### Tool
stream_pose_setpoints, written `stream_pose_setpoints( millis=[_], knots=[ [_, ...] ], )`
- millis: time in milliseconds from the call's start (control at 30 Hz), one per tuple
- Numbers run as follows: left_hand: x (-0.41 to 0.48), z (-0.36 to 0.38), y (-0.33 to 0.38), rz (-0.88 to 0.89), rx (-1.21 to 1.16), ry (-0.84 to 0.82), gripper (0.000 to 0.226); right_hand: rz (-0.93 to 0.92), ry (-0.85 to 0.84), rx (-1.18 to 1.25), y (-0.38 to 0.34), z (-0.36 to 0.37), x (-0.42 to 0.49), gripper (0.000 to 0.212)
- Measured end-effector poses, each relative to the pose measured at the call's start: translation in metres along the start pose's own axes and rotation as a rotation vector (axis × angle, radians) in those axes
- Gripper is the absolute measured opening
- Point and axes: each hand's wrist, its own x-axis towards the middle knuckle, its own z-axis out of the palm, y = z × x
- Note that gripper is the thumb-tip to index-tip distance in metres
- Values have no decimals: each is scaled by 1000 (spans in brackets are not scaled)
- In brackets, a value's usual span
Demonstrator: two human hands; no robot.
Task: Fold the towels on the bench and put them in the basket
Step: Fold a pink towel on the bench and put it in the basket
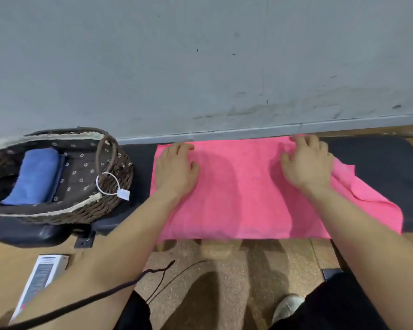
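Observation:
A pink towel (239, 191) lies spread across the black padded bench (379, 163), its near edge hanging over the front. My left hand (175, 167) rests palm down on the towel's far left part, fingers spread. On the towel's far right part lies my right hand (308, 160), palm down, fingertips at the far edge. A loose flap of the towel sticks out to the right of that hand. A woven brown basket (116, 184) with a dotted lining stands on the bench at the left. Inside it lies a folded blue towel (37, 175).
A grey wall (200, 55) rises right behind the bench. A white tag (123, 194) hangs from the basket handle. On the floor lie a white box (41, 277) at the lower left and a dark cord (153, 272). My shoe (287, 306) shows at the bottom.

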Motion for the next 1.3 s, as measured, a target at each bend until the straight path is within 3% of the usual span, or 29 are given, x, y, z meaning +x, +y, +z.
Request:
stream_pose_setpoints(
  millis=[233, 500, 633, 733, 867, 1133, 1300],
  knots=[
    [-68, -1, -11, -74, 4, -189, 66, -230, -311, 82, -45, 6, -89, 60],
    [-58, 1, -28, -136, 41, -315, 71, -303, -508, 26, -79, 27, -87, 72],
    [-35, -1, -25, -198, 135, -207, 56, -327, -395, -84, -85, 32, -92, 65],
    [-14, 6, -21, -140, 165, -119, 57, -296, -332, -69, -95, 29, -78, 52],
    [7, 25, -26, -145, 124, -233, 70, -273, -307, -63, -99, 35, -61, 50],
    [19, 23, -35, -146, 97, -200, 70, -291, -370, 17, -101, 36, -51, 53],
    [5, 29, 27, 43, -26, -113, 64, -221, -273, 95, -65, 8, -45, 44]
  ],
)
